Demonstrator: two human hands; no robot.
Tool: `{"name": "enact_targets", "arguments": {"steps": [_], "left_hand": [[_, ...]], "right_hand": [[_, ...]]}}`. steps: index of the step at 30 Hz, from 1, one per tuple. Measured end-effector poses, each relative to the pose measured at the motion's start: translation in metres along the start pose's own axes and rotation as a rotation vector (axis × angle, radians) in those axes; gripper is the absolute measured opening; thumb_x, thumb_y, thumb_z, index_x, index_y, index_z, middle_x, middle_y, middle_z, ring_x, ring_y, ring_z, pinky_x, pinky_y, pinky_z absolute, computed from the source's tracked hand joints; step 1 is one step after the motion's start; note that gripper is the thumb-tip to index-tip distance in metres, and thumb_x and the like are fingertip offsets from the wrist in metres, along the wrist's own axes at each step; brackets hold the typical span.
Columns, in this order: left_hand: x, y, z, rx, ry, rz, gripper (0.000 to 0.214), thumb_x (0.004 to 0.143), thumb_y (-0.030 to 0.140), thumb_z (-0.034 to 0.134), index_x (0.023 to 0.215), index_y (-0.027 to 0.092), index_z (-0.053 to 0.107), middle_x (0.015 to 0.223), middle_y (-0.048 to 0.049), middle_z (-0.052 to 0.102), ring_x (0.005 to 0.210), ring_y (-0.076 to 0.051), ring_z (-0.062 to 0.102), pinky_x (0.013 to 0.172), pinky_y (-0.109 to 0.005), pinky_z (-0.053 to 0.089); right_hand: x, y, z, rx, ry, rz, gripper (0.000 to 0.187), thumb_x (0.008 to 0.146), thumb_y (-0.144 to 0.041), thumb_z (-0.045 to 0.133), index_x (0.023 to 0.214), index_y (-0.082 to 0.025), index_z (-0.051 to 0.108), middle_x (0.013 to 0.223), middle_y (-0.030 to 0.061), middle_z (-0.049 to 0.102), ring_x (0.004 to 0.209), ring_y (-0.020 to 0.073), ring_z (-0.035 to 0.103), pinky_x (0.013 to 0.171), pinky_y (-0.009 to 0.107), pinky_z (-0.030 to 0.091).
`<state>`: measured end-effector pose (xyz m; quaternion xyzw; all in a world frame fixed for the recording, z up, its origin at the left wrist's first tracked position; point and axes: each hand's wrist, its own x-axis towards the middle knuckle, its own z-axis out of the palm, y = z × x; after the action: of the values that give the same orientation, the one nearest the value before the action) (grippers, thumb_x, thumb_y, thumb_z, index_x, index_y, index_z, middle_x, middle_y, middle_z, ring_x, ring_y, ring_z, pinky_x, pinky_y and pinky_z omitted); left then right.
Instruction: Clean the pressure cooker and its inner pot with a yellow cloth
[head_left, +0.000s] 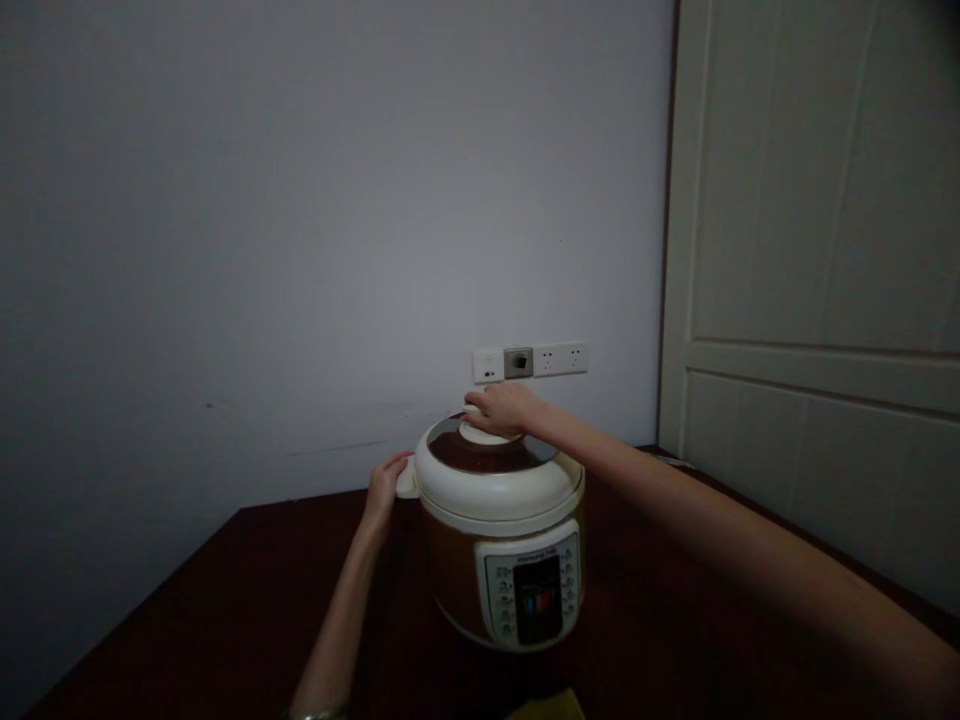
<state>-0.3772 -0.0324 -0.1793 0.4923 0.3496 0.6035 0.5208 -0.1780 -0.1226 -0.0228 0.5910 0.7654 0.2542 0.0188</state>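
Observation:
A cream and brown electric pressure cooker (pixel 501 535) stands on a dark red-brown table (pixel 225 600), its control panel (pixel 534 595) facing me. My right hand (pixel 504 408) lies over the white knob handle (pixel 480 432) on top of the lid, fingers curled round it. My left hand (pixel 385 488) grips the cooker's white side handle (pixel 407 482) on the left.
A white wall rises behind the table, with a strip of wall sockets (pixel 529 362) just above the cooker. A cream panelled door (pixel 817 260) fills the right side. Something yellowish (pixel 546 706) lies at the table's near edge.

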Motion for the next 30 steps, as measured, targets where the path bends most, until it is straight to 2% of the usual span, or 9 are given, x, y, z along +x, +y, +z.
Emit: {"name": "enact_targets", "arguments": {"steps": [6, 14, 20, 24, 27, 30], "left_hand": [[-0.001, -0.002, -0.001, -0.006, -0.035, -0.008, 0.031, 0.045, 0.038, 0.067, 0.066, 0.015, 0.068, 0.063, -0.0039, 0.068, 0.062, -0.021, 0.060, 0.058, -0.030, 0.043], [-0.003, 0.001, -0.001, 0.003, -0.080, -0.046, 0.034, 0.046, 0.038, 0.066, 0.070, 0.013, 0.069, 0.062, -0.0040, 0.067, 0.058, -0.020, 0.058, 0.057, -0.030, 0.041], [0.001, 0.001, -0.001, 0.010, -0.056, -0.026, 0.033, 0.042, 0.036, 0.066, 0.066, 0.013, 0.070, 0.061, -0.0047, 0.067, 0.059, -0.020, 0.058, 0.058, -0.029, 0.041], [0.003, -0.002, -0.002, 0.009, -0.059, -0.032, 0.034, 0.043, 0.036, 0.067, 0.067, 0.012, 0.070, 0.065, -0.0061, 0.069, 0.059, -0.021, 0.060, 0.058, -0.029, 0.042], [0.003, -0.003, -0.003, -0.013, -0.053, -0.039, 0.034, 0.043, 0.034, 0.068, 0.068, 0.012, 0.071, 0.064, -0.0057, 0.069, 0.058, -0.019, 0.059, 0.056, -0.028, 0.042], [0.002, -0.002, -0.003, -0.017, -0.054, -0.034, 0.032, 0.043, 0.033, 0.069, 0.067, 0.012, 0.071, 0.064, -0.0057, 0.069, 0.057, -0.019, 0.059, 0.056, -0.028, 0.042]], "right_hand": [[0.003, 0.010, -0.006, 0.060, -0.025, 0.032, 0.058, 0.091, -0.058, 0.027, 0.121, -0.018, 0.057, 0.104, 0.0154, 0.067, 0.095, 0.0280, 0.063, 0.076, 0.036, 0.046], [0.010, 0.043, -0.018, 0.184, 0.009, 0.095, 0.059, 0.092, -0.057, 0.029, 0.126, -0.016, 0.055, 0.107, 0.0160, 0.067, 0.095, 0.0263, 0.063, 0.079, 0.035, 0.044], [0.009, 0.071, -0.024, 0.382, 0.127, 0.072, 0.054, 0.092, -0.053, 0.033, 0.113, -0.014, 0.063, 0.112, 0.0148, 0.066, 0.098, 0.0258, 0.060, 0.084, 0.033, 0.042], [0.010, 0.093, -0.021, 0.475, 0.214, 0.095, 0.051, 0.090, -0.052, 0.035, 0.104, -0.015, 0.066, 0.107, 0.0138, 0.067, 0.093, 0.0252, 0.061, 0.081, 0.032, 0.042], [0.007, 0.110, -0.019, 0.519, 0.291, 0.153, 0.047, 0.090, -0.049, 0.035, 0.094, -0.015, 0.069, 0.097, 0.0116, 0.069, 0.086, 0.0229, 0.061, 0.075, 0.030, 0.043], [-0.001, 0.128, -0.017, 0.628, 0.362, 0.275, 0.046, 0.089, -0.049, 0.037, 0.088, -0.015, 0.069, 0.082, 0.0087, 0.069, 0.071, 0.0193, 0.060, 0.063, 0.027, 0.043]]}}
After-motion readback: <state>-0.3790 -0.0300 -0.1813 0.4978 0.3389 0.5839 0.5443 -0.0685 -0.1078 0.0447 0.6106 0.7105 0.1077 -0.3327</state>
